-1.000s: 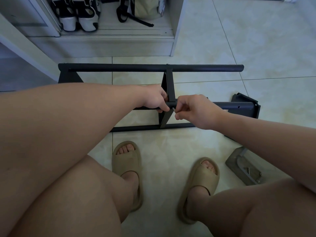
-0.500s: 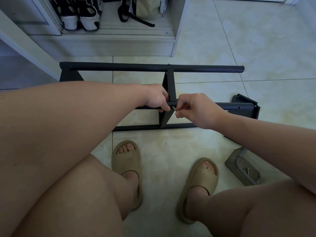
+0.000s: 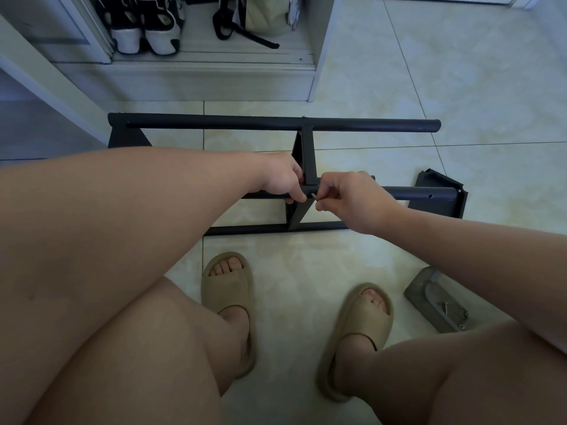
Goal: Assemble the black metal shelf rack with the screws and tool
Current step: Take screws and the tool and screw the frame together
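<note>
rack: the black metal shelf rack frame (image 3: 273, 125) is lying on the pale tiled floor (image 3: 460, 72) right in front of the seated person, long round tubes running left to right with a flat black upright crossing them in the middle

left hand: the left hand (image 3: 280, 179) is wrapped around the nearer tube just left of that upright, fingers closed on it, pretty much at the joint

right hand: the right hand (image 3: 346, 197) is just right of the same joint, fingertips pinched tight on a small silver metal tool (image 3: 313, 195) that pokes toward the tube; can't tell if it's a hex key or a screw, too tiny

gap between hands: barely any, they nearly touch across the upright

loose end piece: a black metal end bracket (image 3: 441, 194) sits at the right end of the nearer tube, tilted on the floor

hardware: a grey plastic tray (image 3: 435, 302) with a few small screws in it lies on the floor to the right, beside the right foot, well apart from both hands

feet: two beige foam slide sandals (image 3: 228, 289), toes pointing at the rack

in the way: both forearms and knees cover the left and lower part of the rack, so the near left corner is hidden

background: an open white cabinet (image 3: 214, 78) beyond the rack, with black-and-white shoes (image 3: 144, 29) and a pale green bag with black straps (image 3: 260, 16) inside
</note>
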Demonstrator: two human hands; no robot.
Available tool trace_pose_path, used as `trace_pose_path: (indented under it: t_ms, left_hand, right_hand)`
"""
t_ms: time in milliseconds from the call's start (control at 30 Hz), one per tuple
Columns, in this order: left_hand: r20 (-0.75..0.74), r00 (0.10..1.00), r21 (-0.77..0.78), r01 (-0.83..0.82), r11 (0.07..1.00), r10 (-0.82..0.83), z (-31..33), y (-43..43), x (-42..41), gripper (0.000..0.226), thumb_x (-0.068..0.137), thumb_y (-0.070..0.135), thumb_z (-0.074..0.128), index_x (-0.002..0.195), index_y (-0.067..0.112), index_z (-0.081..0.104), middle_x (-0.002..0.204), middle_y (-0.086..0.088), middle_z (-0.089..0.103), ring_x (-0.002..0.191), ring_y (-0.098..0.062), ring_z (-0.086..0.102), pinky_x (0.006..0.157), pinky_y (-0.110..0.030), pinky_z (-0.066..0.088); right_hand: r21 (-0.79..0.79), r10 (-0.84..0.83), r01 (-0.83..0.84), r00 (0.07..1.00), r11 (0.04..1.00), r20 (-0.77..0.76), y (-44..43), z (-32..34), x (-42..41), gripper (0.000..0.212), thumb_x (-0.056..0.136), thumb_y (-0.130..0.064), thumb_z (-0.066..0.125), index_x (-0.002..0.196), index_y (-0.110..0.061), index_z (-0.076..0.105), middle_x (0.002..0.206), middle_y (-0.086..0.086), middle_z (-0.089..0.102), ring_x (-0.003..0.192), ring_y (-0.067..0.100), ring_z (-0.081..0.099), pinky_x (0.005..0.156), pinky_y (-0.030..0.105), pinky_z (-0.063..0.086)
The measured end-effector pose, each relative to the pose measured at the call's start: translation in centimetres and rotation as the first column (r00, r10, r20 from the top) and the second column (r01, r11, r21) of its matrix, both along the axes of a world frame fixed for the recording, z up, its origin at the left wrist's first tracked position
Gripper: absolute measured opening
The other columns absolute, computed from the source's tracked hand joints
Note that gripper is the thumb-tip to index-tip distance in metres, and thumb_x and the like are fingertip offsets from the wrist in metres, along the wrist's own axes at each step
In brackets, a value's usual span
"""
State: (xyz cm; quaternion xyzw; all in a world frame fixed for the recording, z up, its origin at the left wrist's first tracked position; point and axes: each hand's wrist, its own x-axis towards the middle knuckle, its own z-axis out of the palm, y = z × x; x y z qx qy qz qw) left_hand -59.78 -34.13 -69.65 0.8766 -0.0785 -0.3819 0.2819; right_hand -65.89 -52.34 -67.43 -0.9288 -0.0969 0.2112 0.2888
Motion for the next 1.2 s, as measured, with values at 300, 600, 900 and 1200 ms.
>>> trace_pose_path:
  t_ms: [300, 600, 900, 1200]
  left_hand:
    - [-0.009, 1.000, 0.001, 0.005, 1.000, -0.005, 0.4, -0.1, -0.2, 0.023, 0.081, 0.026, 0.077, 0.093, 0.007, 0.073, 0.081, 0.002, 0.071, 0.081, -0.019, 0.057, 0.081, -0.033, 0.045]
    - [-0.115, 0.993, 0.026, -0.028, 0.999, 0.031, 0.9, -0.6, -0.2, 0.024, 0.087, 0.022, 0.072, 0.103, 0.004, 0.074, 0.120, -0.013, 0.066, 0.118, -0.035, 0.057, 0.104, -0.043, 0.043]
    - [-0.139, 0.990, 0.025, -0.033, 0.999, 0.036, 1.0, -0.6, -0.3, 0.026, 0.088, 0.022, 0.071, 0.104, 0.002, 0.073, 0.124, -0.016, 0.064, 0.120, -0.036, 0.056, 0.107, -0.047, 0.043]
    - [-0.134, 0.989, 0.020, -0.052, 0.998, 0.054, 1.0, -0.6, -0.4, 0.025, 0.087, 0.021, 0.072, 0.104, 0.002, 0.074, 0.121, -0.013, 0.066, 0.120, -0.034, 0.057, 0.107, -0.045, 0.043]
  right_hand:
    - [-0.029, -0.012, 0.012, 1.000, 0.999, 0.014, 0.4, -0.6, 0.2, 0.011, 0.097, -0.011, 0.062, 0.091, -0.019, 0.067, 0.084, -0.007, 0.071, 0.058, -0.005, 0.055, 0.046, 0.010, 0.038]
    - [-0.062, 0.028, -0.026, 0.999, 0.998, 0.032, 0.8, -0.3, -0.2, 0.016, 0.096, -0.008, 0.056, 0.088, -0.019, 0.066, 0.088, -0.005, 0.075, 0.069, 0.011, 0.061, 0.051, 0.019, 0.044]
    - [0.019, -0.114, 0.115, 0.992, 0.993, -0.060, 1.2, -0.2, -0.6, 0.025, 0.097, -0.009, 0.058, 0.079, -0.025, 0.059, 0.083, -0.007, 0.073, 0.086, 0.018, 0.071, 0.060, 0.029, 0.055]
    - [0.042, -0.168, 0.173, 0.981, 0.984, -0.092, 1.2, -0.5, -0.7, 0.021, 0.095, -0.008, 0.058, 0.080, -0.022, 0.060, 0.082, -0.002, 0.075, 0.085, 0.019, 0.072, 0.066, 0.036, 0.059]
